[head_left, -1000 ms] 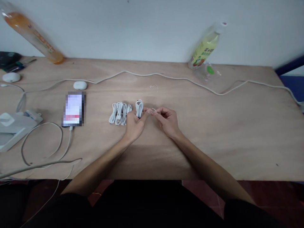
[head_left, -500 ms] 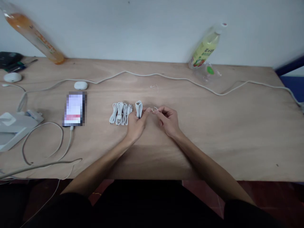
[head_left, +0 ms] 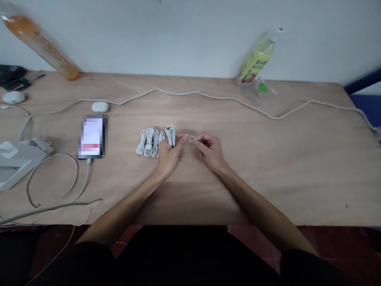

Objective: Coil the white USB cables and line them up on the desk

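My left hand (head_left: 169, 155) is closed round a coiled white cable (head_left: 170, 136), held upright just above the wooden table (head_left: 268, 167). My right hand (head_left: 210, 151) pinches a thin white twist tie (head_left: 193, 139) whose loop sits between the two hands. Right beside my left hand, a bundle of coiled white cables (head_left: 149, 142) lies on the table. Another small twist tie (head_left: 193, 109) lies farther back.
A phone (head_left: 91, 136) with a plugged-in cable lies at the left, a white earbud case (head_left: 100, 107) behind it. A long white cord (head_left: 208, 95) snakes across the table. An orange bottle (head_left: 41, 41) and a yellow-green bottle (head_left: 256, 59) stand at the wall.
The coiled cable in my left hand has tilted slightly left toward the bundle. The twist tie in my right hand now forms a small loop.
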Tool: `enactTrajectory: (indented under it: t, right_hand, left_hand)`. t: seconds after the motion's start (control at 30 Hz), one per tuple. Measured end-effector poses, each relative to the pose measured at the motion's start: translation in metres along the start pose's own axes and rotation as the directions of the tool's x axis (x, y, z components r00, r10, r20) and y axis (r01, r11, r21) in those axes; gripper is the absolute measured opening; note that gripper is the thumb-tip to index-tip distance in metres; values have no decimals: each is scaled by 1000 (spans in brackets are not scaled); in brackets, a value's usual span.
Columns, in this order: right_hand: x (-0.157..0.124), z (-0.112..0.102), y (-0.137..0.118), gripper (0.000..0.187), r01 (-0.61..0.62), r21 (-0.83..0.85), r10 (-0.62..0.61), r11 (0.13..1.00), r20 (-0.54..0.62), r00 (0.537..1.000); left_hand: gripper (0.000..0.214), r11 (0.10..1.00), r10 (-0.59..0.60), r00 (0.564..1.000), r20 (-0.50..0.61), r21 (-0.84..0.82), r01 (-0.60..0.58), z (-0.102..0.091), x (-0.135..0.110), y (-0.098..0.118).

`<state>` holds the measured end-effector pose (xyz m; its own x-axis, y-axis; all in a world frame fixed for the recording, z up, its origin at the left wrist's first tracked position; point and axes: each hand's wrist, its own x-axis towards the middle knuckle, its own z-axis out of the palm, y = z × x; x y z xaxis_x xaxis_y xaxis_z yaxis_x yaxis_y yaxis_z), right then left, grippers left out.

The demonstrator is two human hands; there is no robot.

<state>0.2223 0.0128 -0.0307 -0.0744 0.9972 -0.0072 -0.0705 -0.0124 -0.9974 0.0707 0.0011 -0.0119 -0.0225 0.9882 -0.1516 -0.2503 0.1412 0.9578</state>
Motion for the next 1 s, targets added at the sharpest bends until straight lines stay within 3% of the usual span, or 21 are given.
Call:
enactTrajectory:
  t: [0.17,0.53,1.0]
  right_hand:
    - [2,-1,-2,56,-34,81,31,996,38,999]
    - [3,-4,-3,59,-137,142,117,980,144,983]
    - [3,-4,2,56,-120,184,90,976,163,983]
  left_hand:
    - [45,977,-126,985,122,-155,144,2,0,4]
    - [46,946,-161,965,208,-246,211,4,-1,8]
    - [50,968,-125,979,164,-194,156,5,-2,9]
